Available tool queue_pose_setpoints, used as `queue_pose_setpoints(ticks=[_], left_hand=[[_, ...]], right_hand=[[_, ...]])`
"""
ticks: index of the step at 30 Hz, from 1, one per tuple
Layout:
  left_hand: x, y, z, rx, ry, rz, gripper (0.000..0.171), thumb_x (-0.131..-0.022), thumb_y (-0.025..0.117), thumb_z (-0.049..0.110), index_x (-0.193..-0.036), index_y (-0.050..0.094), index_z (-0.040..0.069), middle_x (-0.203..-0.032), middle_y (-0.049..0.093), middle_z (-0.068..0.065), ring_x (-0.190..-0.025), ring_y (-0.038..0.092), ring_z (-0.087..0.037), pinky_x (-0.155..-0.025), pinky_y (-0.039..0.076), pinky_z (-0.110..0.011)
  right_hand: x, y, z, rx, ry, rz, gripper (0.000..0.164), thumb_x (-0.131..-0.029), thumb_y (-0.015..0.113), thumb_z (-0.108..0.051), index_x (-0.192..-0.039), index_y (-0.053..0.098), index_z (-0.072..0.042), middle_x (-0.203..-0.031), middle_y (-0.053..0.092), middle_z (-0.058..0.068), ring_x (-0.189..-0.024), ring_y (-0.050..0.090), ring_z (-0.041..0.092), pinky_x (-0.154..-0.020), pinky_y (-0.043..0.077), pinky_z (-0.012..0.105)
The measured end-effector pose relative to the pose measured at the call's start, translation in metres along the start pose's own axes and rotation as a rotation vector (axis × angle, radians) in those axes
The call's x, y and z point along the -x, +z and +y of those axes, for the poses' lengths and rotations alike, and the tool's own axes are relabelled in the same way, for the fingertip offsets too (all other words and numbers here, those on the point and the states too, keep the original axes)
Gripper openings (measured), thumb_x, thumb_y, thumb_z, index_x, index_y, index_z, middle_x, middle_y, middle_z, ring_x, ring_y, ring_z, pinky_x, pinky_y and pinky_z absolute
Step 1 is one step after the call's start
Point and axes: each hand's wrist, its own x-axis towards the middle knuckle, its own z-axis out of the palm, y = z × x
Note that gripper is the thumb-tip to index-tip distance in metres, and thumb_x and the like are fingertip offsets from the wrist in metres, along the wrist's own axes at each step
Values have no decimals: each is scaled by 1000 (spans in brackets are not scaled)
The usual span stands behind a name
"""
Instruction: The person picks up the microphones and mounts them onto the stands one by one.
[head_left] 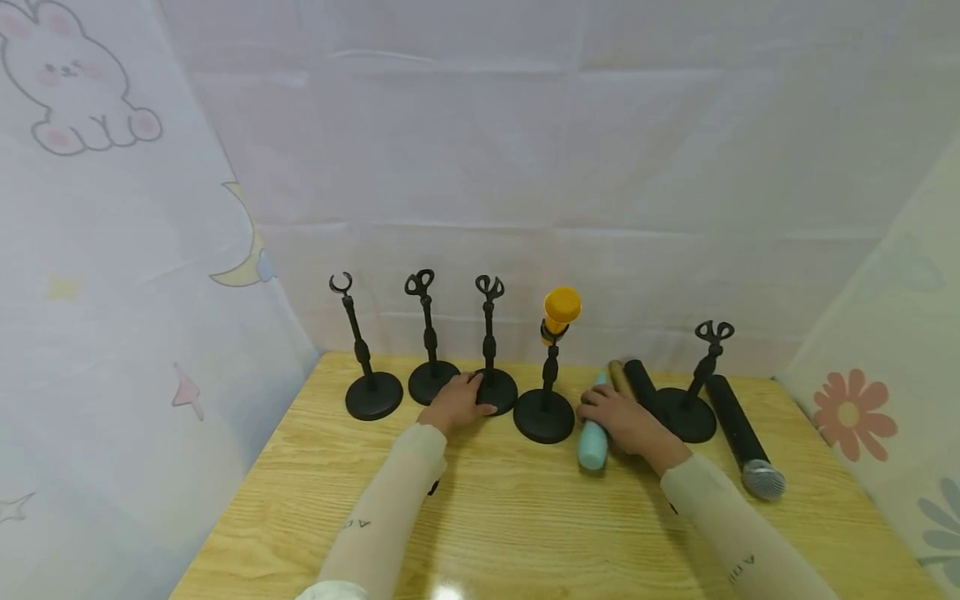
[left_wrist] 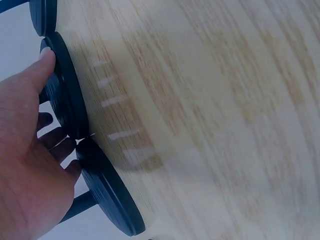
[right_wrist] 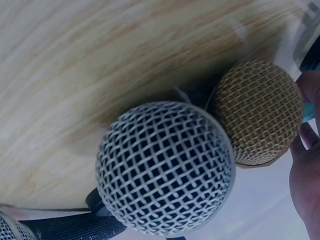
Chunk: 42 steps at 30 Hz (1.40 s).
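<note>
My left hand grips the round black base of a microphone stand, third from the left. In the left wrist view, my thumb lies on that base, with fingers by its other end, near a neighbouring base. My right hand holds a light-blue microphone-shaped thing lying on the table; a bit of it shows beside the fingers in the right wrist view. Right next to this hand lie a microphone with a gold grille and a black one with a silver grille.
More black stands stand to the left. A stand between my hands carries a yellow piece. On the right are another stand and a black microphone. A cloth backdrop borders the wooden table.
</note>
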Motion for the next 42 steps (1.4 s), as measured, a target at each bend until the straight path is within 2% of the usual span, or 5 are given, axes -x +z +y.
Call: queue_pose_setpoints(ticks=[8, 15, 27, 33, 42], left_hand=[[1, -1, 0, -19, 8, -8, 79, -99, 60, 53, -158, 35, 7, -162, 31, -13, -149, 31, -31, -120, 31, -44], [8, 1, 3, -87, 48, -4, 72, -105, 51, 47, -158, 33, 3, -165, 28, -12, -151, 28, -31, -124, 22, -46], [15, 1, 0, -237, 71, 1, 81, -99, 50, 63, -158, 36, 9, -156, 37, -16, -143, 35, -32, -120, 30, -44], [19, -1, -2, -194, 88, -21, 80, -99, 51, 62, -156, 39, 7, -155, 36, -18, -144, 33, -34, -120, 30, -48], [31, 0, -6, -106, 116, -89, 82, -102, 45, 59, -161, 24, 6, -168, 19, -11, -155, 20, -28, -125, 18, -47]], right_hand=[[0, 0, -3, 14, -52, 130, 43, -74, 83, 12, -106, 69, -13, -112, 62, 7, -102, 55, 30, -86, 52, 50], [1, -4, -8, -1, -43, 130, 42, -75, 83, 12, -107, 69, -13, -113, 62, 8, -103, 56, 31, -87, 52, 50], [5, -11, -11, -24, -26, 134, 45, -74, 86, 9, -111, 70, -12, -114, 61, 8, -107, 55, 33, -91, 51, 50], [7, -15, -14, -55, -37, 159, 52, -69, 86, 14, -112, 68, -9, -121, 64, 13, -117, 56, 42, -98, 48, 58], [6, -22, -21, -76, 83, 44, 51, -74, 88, 2, -116, 64, -13, -123, 62, 8, -124, 54, 37, -103, 44, 60]])
